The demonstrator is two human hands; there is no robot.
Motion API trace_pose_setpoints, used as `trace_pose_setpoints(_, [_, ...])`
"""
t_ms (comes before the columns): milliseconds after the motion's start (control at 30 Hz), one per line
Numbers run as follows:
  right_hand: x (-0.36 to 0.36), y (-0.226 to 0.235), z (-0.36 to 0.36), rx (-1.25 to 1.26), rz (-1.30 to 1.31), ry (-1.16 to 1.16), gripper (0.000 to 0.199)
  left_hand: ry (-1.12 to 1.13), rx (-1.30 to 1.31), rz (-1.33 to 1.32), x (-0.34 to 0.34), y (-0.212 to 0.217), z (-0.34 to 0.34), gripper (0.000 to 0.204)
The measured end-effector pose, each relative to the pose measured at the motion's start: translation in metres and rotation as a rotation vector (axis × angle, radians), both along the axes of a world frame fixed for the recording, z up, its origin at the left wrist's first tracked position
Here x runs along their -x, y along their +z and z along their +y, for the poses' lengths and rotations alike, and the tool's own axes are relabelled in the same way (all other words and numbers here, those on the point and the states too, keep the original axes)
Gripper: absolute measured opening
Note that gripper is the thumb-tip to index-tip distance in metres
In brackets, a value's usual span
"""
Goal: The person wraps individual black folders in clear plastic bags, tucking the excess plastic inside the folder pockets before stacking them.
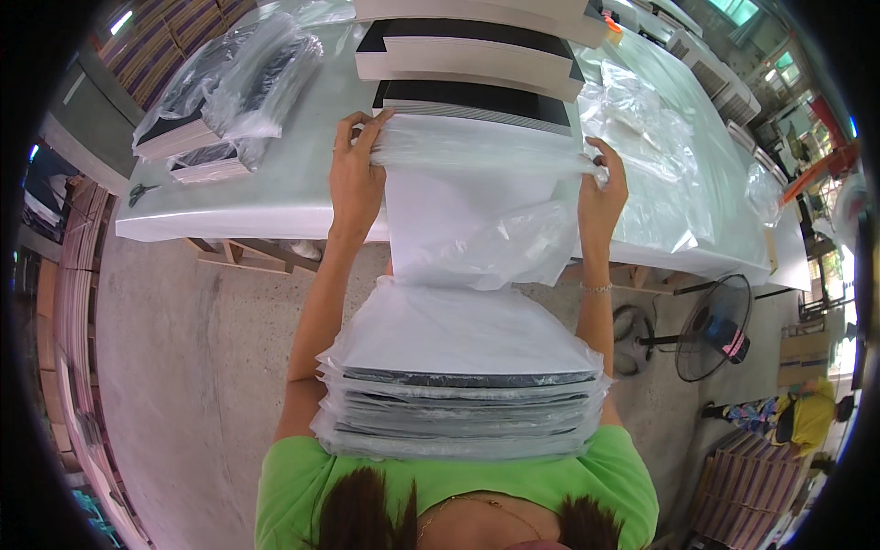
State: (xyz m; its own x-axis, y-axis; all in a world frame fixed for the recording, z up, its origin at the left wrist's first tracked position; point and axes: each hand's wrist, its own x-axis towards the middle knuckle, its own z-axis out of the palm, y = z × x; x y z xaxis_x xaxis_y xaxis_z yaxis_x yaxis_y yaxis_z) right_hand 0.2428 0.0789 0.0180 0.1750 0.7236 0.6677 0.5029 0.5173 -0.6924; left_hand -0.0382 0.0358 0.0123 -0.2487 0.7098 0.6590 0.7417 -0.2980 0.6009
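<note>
At the table's front edge, my left hand (358, 174) pinches the left side of a clear plastic bag (472, 240). My right hand (602, 194) grips the bag's gathered plastic at the right side. The bag's folded edge spans between both hands, right against the near side of a stack of flat sheets with a black top (472, 99). White, flat material shows through the bag. Close to my body lies a pile of plastic-wrapped flat packs (463, 403), white on top with dark layers at their edges.
More black-topped white stacks (467, 64) stand behind. Bagged stacks (229, 92) and scissors (142, 192) lie at left. Loose plastic bags (637, 128) cover the table's right part. A standing fan (715, 330) is on the floor at right, with a person in yellow (811, 417) beyond.
</note>
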Motion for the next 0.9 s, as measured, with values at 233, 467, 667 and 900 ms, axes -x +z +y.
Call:
trace_pose_setpoints(233, [-0.018, 0.002, 0.008, 0.035, -0.086, 0.221, 0.049, -0.075, -0.003, -0.163, 0.003, 0.017, -0.027, 0.057])
trace_pose_setpoints(467, [-0.037, 0.006, -0.007, 0.589, 0.965, 0.823, 0.04, -0.609, 0.23, -1.075, 0.025, 0.015, -0.033, 0.04])
trace_pose_setpoints(667, [-0.047, -0.043, -0.023, 0.888, 1.167, 0.777, 0.038, -0.94, 0.563, -1.579, 0.066, -0.072, -0.038, 0.031])
trace_pose_setpoints(900, [-0.108, -0.206, -0.053, 1.186, 0.879, 0.854, 0.028, -0.182, 0.989, -1.6, 0.038, -0.156, -0.093, 0.025])
